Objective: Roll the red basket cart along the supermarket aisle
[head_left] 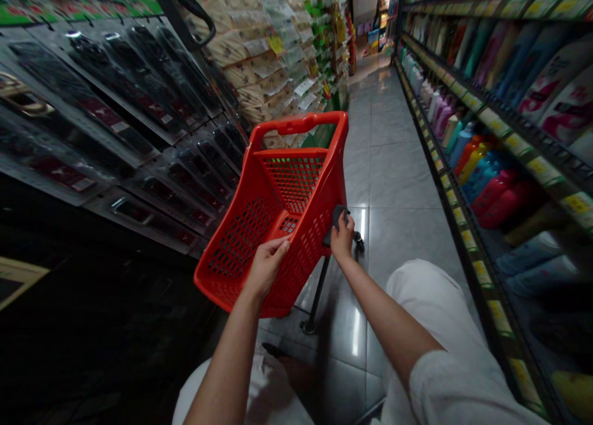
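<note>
A red plastic shopping cart (296, 246) with a basket of lattice walls stands in front of me, turned at an angle. My left hand (269, 261) is closed on the basket's near upper rim, thumb outside and the other fingers partly hidden. Beside the basket's right outer wall, my right hand (341, 235) holds a small dark grey cloth (340, 216), its fingers bent round it. Whether the cloth touches the wall I cannot tell. Under the basket a dark leg with a caster (308, 326) rests on the floor.
On the left hangs a rack of packaged belts (139, 67). Stacked bagged goods (264, 60) stand behind the cart. Along the right runs a shelf (491, 122) of coloured bottles. Grey floor tiles (389, 134) stretch down the aisle. My knees flank the cart's near side.
</note>
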Tool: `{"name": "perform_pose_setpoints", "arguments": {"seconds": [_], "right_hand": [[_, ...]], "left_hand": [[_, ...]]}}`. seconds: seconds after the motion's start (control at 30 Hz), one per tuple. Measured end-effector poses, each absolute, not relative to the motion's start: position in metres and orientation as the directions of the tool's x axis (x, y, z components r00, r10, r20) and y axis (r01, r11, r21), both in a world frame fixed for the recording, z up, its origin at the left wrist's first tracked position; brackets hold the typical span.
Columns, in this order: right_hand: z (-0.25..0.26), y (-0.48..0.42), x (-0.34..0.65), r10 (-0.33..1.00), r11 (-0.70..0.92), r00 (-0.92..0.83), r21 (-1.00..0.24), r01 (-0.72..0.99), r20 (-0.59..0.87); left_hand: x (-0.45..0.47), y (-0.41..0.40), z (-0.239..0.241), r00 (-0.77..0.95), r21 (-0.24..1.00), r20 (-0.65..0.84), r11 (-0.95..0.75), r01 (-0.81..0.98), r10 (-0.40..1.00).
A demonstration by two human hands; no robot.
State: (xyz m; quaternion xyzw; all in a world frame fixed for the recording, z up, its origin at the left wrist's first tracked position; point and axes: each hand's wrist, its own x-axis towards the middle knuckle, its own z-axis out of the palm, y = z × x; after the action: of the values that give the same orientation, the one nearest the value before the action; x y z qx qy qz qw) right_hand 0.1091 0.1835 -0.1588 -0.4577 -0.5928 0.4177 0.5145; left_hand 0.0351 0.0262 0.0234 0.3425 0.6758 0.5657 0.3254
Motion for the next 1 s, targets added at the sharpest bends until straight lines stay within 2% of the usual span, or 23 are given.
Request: {"name": "perform_pose_setpoints", "arguments": {"seconds": [0.1, 0.2, 0.33, 0.5, 0.7, 0.83, 1.0], "right_hand": [[-0.191, 0.18, 0.114, 0.998, 0.037, -0.046, -0.998, 0.045, 0.035], [-0.204, 0.174, 0.115, 0.998, 0.015, -0.061, -1.0, 0.004, 0.015], [-0.19, 0.182, 0.108, 0.999, 0.021, -0.04, -0.999, -0.025, 0.022], [-0.142, 0.192, 0.099, 0.982, 0.178, -0.056, -0.983, -0.043, 0.18], [-0.097, 0.156, 0.1, 0.913, 0.382, -0.149, -0.924, -0.009, 0.379], [-0.094, 0.13, 0.107, 0.849, 0.503, -0.207, -0.864, 0.034, 0.486], [-0.115, 0.121, 0.116, 0.741, 0.652, -0.283, -0.754, 0.084, 0.609]], "left_hand": [[0.034, 0.026, 0.023, -0.566, 0.988, -0.063, 0.133, 0.084, 0.822], [0.034, 0.026, 0.022, -0.571, 0.987, -0.065, 0.136, 0.081, 0.818], [0.034, 0.026, 0.022, -0.563, 0.988, -0.064, 0.133, 0.083, 0.824], [0.035, 0.028, 0.021, -0.564, 0.989, -0.064, 0.128, 0.075, 0.823], [0.035, 0.032, 0.02, -0.555, 0.992, -0.034, 0.096, 0.084, 0.831], [0.035, 0.032, 0.02, -0.557, 0.992, -0.023, 0.086, 0.087, 0.83], [0.034, 0.031, 0.019, -0.572, 0.991, -0.014, 0.087, 0.101, 0.82]]}}
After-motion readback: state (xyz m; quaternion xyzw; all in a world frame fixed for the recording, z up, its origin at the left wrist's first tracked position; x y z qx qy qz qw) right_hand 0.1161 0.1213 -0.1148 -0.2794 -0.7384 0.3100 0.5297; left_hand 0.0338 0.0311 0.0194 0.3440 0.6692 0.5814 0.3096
